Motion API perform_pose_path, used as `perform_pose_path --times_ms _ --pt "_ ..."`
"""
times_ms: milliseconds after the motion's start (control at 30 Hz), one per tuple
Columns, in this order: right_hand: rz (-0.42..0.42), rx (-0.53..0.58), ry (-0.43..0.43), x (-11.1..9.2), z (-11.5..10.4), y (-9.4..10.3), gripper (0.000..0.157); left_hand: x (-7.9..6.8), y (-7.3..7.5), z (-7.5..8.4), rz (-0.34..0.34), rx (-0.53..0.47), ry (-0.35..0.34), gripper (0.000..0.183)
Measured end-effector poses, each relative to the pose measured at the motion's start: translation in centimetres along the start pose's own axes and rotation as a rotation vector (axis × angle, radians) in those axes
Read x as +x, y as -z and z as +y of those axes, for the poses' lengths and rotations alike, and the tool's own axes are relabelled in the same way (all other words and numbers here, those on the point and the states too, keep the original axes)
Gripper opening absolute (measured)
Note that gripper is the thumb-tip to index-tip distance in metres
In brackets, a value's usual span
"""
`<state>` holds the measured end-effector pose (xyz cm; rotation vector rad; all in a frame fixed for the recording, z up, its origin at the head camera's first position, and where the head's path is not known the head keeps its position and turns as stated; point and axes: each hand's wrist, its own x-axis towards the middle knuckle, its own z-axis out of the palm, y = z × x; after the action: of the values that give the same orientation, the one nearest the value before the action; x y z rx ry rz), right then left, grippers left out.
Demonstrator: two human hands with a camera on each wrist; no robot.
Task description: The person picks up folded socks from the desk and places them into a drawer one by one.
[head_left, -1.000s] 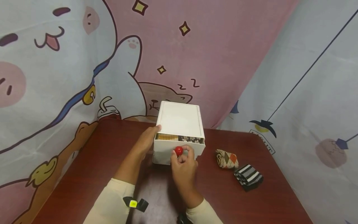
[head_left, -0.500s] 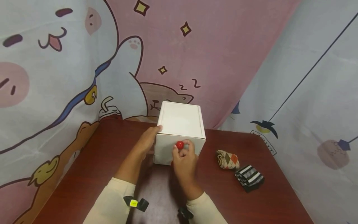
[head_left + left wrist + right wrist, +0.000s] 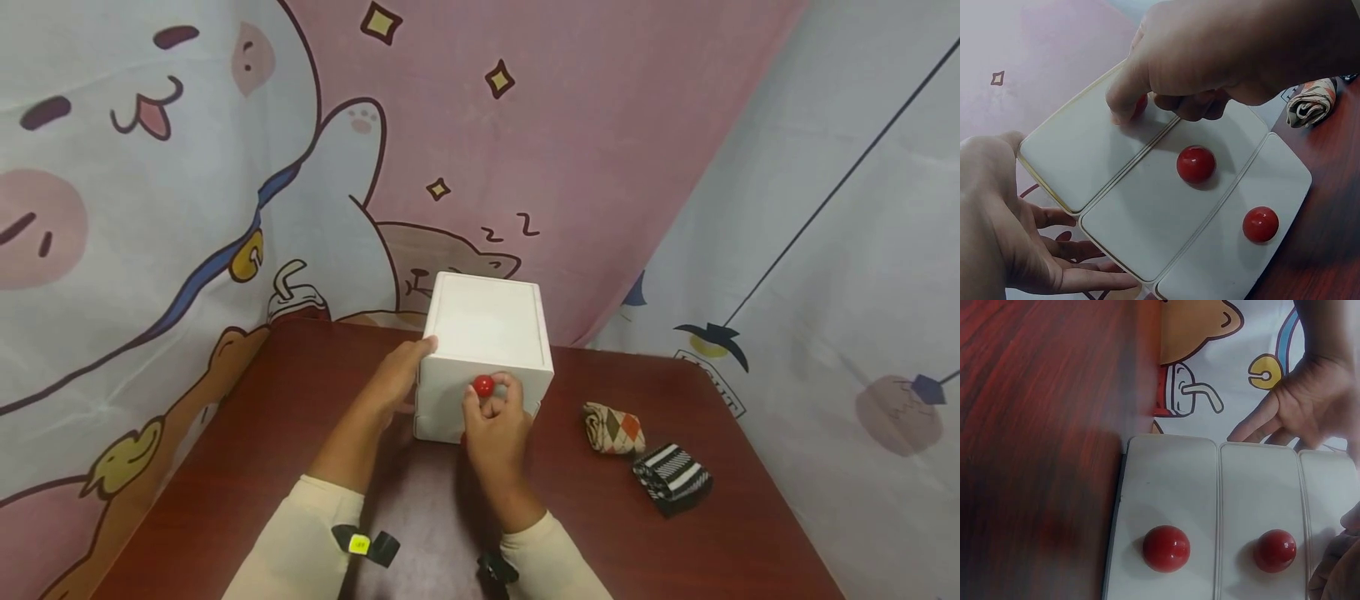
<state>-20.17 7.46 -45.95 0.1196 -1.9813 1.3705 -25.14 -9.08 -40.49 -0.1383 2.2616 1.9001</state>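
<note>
The white plastic three-drawer box (image 3: 489,321) stands straight ahead, the right hand (image 3: 497,429) pinching the glossy red round knob (image 3: 483,386) on its near face, the left hand (image 3: 396,377), fingers extended, against its left side.

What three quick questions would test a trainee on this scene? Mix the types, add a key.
1. The right hand pinches: (a) the striped bundle, (b) the top knob, (c) the left sleeve.
2. True or false: the argyle roll lies on top of the white box.
3. How many red knobs show in the left wrist view?

Key:
1. b.
2. False; it lies on the table.
3. Three: the middle knob, the bottom knob and the top knob, partly hidden by the right hand.
</note>
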Motion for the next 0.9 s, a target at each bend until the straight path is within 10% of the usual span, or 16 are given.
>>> perform_pose_path --times_ms 367,900 --pt "0.007 -0.083 0.014 -2.1 -0.2 0.7 0.052 0.2 0.0 -0.3 -0.009 -0.016 -0.001 0.076" --pt "-0.079 -0.313 -0.160 -2.7 0.9 0.7 0.042 0.1 0.2 -0.3 -0.023 0.003 -0.007 0.077"
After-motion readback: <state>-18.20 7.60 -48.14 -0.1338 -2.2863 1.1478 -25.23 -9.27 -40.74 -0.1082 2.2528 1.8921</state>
